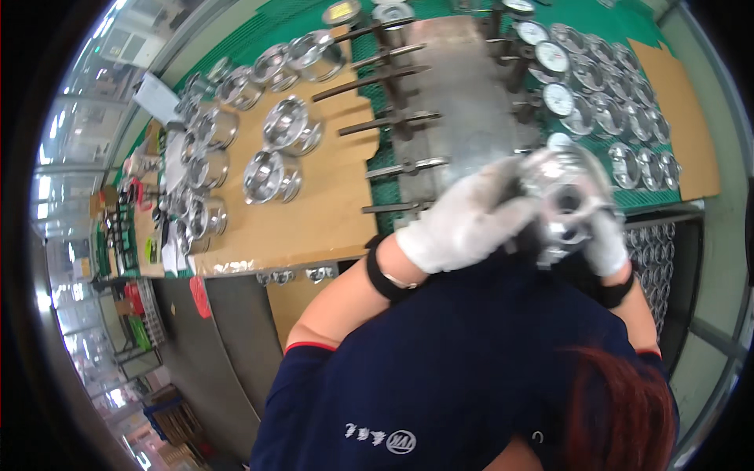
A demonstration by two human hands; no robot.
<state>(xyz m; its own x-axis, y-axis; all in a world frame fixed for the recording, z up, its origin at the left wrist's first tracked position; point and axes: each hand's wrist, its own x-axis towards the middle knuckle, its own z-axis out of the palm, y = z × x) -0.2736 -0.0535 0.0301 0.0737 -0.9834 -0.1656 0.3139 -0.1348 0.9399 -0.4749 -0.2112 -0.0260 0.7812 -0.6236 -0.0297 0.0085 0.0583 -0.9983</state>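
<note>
One flanged metal part is held up close to the body, by the front edge of the green-topped bench. The left grip, white-gloved, pinches its left side; the right grip is closed about its lower right side, though blur and the part itself hide most of those fingertips. Opposed support like this suits a round, polished piece that would probably slip in cloth gloves. Good handling here would mean small, slow turns, one side letting go only once the other bears the weight, and fingers kept clear of the open bore. The part's finer surface is too blurred to judge.

Just beyond, a steel plate carries metal rods along its left and dial gauges along its right. These stand near enough to knock, so the piece is best kept on the body side of them.

Farther left, finished-looking metal cups stand spaced on a cardboard sheet; to the right, ring-shaped parts sit in tight rows, where setting down would call for care against scuffed rims.
</note>
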